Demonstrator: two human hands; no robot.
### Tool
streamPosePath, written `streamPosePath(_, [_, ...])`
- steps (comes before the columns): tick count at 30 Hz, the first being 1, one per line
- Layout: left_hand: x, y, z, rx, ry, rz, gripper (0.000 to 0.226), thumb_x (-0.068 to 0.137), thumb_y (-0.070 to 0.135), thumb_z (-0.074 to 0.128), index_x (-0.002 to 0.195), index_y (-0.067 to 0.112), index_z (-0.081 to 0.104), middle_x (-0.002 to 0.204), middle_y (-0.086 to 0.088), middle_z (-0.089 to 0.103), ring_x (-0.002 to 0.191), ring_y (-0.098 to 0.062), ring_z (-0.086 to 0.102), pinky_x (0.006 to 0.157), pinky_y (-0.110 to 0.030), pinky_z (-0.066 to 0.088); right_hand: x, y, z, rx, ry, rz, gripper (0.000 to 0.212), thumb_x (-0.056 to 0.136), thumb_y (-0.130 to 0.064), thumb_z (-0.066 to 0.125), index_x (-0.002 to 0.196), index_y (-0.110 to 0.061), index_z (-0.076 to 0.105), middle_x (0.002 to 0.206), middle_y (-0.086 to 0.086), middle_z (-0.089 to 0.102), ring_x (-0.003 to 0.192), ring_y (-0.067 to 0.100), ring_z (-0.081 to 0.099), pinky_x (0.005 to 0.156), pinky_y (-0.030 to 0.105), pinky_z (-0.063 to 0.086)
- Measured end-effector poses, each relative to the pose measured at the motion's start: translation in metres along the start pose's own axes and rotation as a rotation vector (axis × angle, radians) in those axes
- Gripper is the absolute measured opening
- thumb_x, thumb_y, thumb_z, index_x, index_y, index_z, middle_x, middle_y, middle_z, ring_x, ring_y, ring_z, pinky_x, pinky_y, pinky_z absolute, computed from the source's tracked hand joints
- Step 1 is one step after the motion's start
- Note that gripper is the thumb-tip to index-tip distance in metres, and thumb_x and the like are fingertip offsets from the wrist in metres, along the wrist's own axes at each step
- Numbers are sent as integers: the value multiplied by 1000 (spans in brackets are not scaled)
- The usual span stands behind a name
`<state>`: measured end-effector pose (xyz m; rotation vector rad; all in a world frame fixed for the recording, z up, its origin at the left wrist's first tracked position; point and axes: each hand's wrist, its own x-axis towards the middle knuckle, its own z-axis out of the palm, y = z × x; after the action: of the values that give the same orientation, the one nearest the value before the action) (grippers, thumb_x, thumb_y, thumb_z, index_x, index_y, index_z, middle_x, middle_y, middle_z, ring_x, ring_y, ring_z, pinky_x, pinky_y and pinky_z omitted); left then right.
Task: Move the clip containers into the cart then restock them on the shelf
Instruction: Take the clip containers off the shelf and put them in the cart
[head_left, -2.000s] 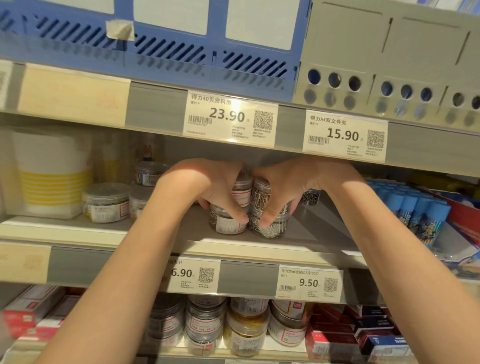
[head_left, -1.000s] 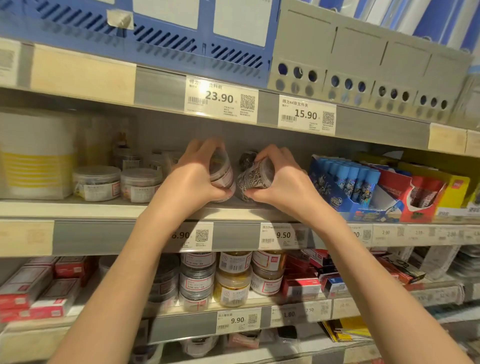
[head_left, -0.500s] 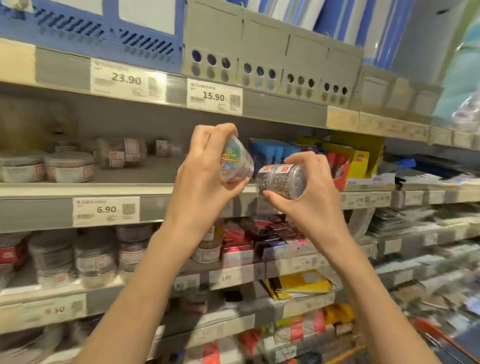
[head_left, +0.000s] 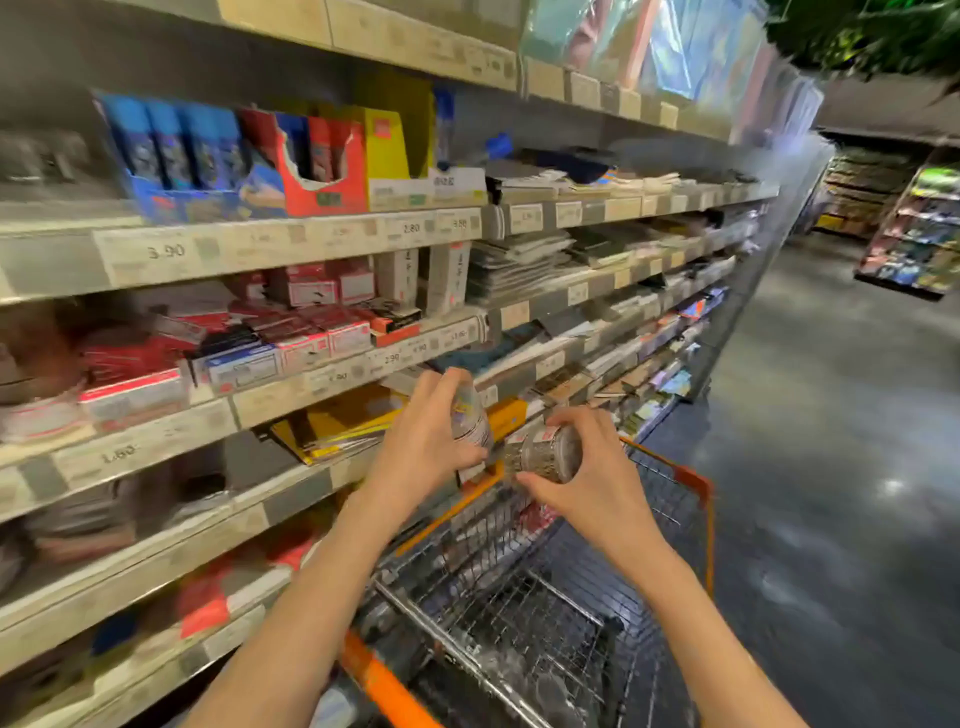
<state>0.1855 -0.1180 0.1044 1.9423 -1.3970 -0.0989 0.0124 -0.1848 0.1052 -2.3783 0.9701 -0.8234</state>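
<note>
A: What's nearest us?

B: The wire shopping cart with orange trim, right below the forearms. Its basket is too blurred for me to say whether any containers already lie in it.

A: And the hands?

B: Both are above the cart's far end. The left hand has fingers and thumb curled round a small clear round container with a colourful label, held roughly upright. The right hand grips a clear round plastic container full of silvery clips, tipped on its side, lid end facing right. The two containers sit just beside each other; I can't tell if they touch.

A: So how far along is the job?

B: Early, I'd judge. Two containers are off the shelf and over the cart but not set down. Lowering them in is the step in hand; restocking hasn't begun.

A: Beyond the hands?

B: The grey metal store shelving with price tags runs along the left, holding red boxes, yellow folders and blue glue sticks. Past it, the dark polished aisle floor.
</note>
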Motion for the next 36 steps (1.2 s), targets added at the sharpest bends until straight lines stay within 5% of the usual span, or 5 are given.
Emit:
streamPosePath(8, [-5,-6,126,-28,-338,-13,71,71,20,79,129,17,39,128,-6,38,111,-26,47,87,-36,42,-50,108,27,-86,-62,350,60,76,-39,74,124,-20,42,122,-2,38,99,17,50,73,33,49])
streamPosePath(21, [37,-105,289,78,-836,-25,56,76,11,72,122,15,40,115,-1,33,97,-22,47,77,-33,43,-52,231,143,-58,-213,845,58,75,-35,75,120,-17,43,104,-4,34,85,18,49,68,29,39])
streamPosePath(27, [23,-157,349,89,-916,-63,32,81,14,65,106,20,45,113,-1,45,89,-19,54,70,-32,45,-66,274,194,-8,-336,1002,71,76,-32,75,134,-17,37,127,6,38,107,26,53,81,32,40])
streamPosePath(33, [7,-193,392,52,-1063,-144,51,72,25,78,107,14,43,108,1,34,83,-17,54,74,-29,48,-78,326,246,19,-408,1108,53,75,-28,75,115,-19,42,118,1,40,86,15,50,64,24,38])
streamPosePath(36, [-4,-219,416,112,-1000,-126,47,75,37,76,102,15,44,104,0,37,78,-12,45,68,-21,34,-86,351,278,45,-434,1166,62,74,-30,76,123,-17,40,119,5,40,95,23,53,77,31,45])
